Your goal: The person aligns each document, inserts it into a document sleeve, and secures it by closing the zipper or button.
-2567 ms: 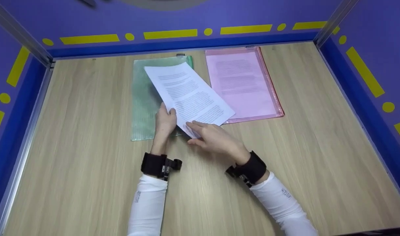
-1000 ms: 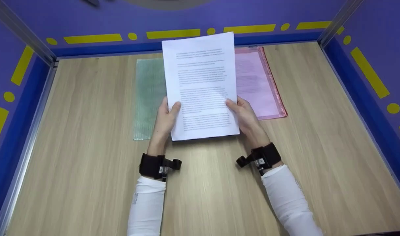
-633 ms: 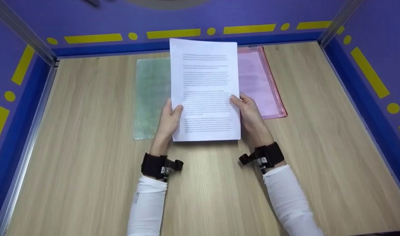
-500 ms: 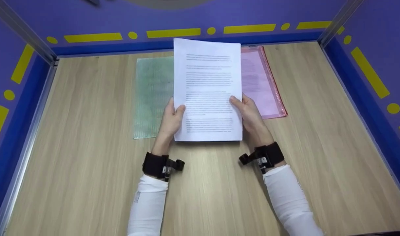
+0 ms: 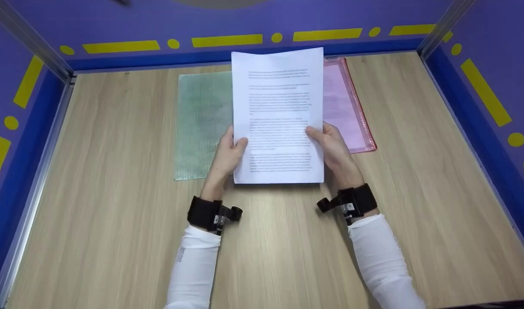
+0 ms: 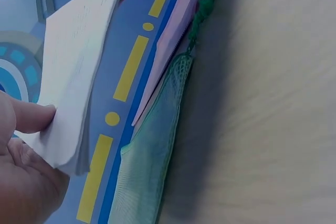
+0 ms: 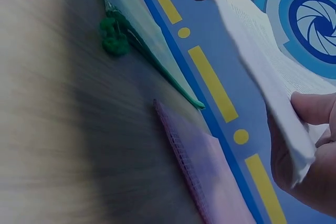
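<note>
Paper stack (image 5: 279, 107): white, printed paragraphs, top edge bowed; left fingers (image 5: 241, 145), right fingers (image 5: 316, 134) pinching opposite sides.

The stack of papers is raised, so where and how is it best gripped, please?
Probably by both long edges, below mid-height, from left and right, thumbs in front: the stack of papers is thin and its top edge bows, so held one-sided it might sag.

At left and right of the head frame, the tabletop (image 5: 107, 150) gives wide passage; a narrower one runs at lower middle, between the white sleeves (image 5: 195, 266). At upper middle, the raised paper stack (image 5: 279, 107), gripped by left hand (image 5: 226, 156) and right hand (image 5: 338, 150), blocks access to parts of the green folder (image 5: 201, 124) and the pink folder (image 5: 347, 116).
</note>
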The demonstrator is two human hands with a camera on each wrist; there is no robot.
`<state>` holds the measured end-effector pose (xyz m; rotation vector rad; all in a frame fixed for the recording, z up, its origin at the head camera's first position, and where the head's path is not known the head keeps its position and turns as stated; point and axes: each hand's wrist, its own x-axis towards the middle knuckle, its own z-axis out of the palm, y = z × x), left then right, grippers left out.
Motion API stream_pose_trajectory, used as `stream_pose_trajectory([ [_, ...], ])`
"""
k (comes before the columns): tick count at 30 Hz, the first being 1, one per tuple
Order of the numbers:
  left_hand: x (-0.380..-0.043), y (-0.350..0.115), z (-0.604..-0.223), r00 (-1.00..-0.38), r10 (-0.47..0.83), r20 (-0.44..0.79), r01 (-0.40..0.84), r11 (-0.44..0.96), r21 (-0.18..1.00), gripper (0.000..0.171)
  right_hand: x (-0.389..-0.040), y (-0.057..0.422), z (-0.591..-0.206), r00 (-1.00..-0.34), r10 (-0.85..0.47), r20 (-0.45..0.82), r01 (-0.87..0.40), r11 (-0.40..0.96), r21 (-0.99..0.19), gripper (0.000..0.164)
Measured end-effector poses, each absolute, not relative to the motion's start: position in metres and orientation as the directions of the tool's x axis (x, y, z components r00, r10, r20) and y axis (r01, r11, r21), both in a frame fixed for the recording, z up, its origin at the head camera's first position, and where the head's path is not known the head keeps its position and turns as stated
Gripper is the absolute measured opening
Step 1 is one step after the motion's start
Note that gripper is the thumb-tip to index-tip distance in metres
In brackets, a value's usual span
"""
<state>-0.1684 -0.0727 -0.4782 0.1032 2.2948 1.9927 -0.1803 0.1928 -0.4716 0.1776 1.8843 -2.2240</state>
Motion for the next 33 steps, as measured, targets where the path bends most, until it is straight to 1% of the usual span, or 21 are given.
stream_pose_trajectory([
  [6,-0.169,-0.073,-0.482,-0.990,0.126,-0.056,-0.034,0.173,0.984,0.042,-0.180,0.198,-0.472,-0.967,-0.067,-0.248,0.255,-0.130,-0.958,0.038],
  [11,-0.172,-0.074,-0.480,-0.990,0.115,-0.081,-0.055,0.215,0.975,0.035,-0.181,0.204,-0.471,-0.965,-0.040,-0.261,0.264,-0.148,-0.953,0.035],
  [14,-0.174,-0.075,-0.477,-0.987,0.121,-0.101,-0.066,0.269,0.961,0.033,-0.182,0.210,-0.470,-0.967,-0.022,-0.255,0.255,-0.164,-0.953,0.030],
  [19,-0.175,-0.079,-0.469,-0.977,0.158,-0.143,-0.087,0.316,0.945,0.032,-0.184,0.222,-0.468,-0.972,-0.006,-0.235,0.231,-0.198,-0.953,0.023],
  [22,-0.174,-0.081,-0.465,-0.971,0.186,-0.150,-0.082,0.330,0.941,0.031,-0.185,0.229,-0.467,-0.974,0.009,-0.225,0.218,-0.217,-0.952,0.026],
  [26,-0.174,-0.082,-0.465,-0.967,0.201,-0.154,-0.071,0.368,0.927,0.031,-0.187,0.237,-0.467,-0.974,0.041,-0.224,0.210,-0.215,-0.954,0.036],
  [29,-0.176,-0.079,-0.465,-0.967,0.207,-0.152,-0.048,0.436,0.899,0.032,-0.187,0.244,-0.467,-0.973,0.066,-0.221,0.201,-0.230,-0.952,0.041],
  [33,-0.178,-0.073,-0.465,-0.970,0.210,-0.126,0.015,0.564,0.826,0.031,-0.188,0.252,-0.469,-0.971,0.093,-0.219,0.182,-0.303,-0.935,0.043],
])
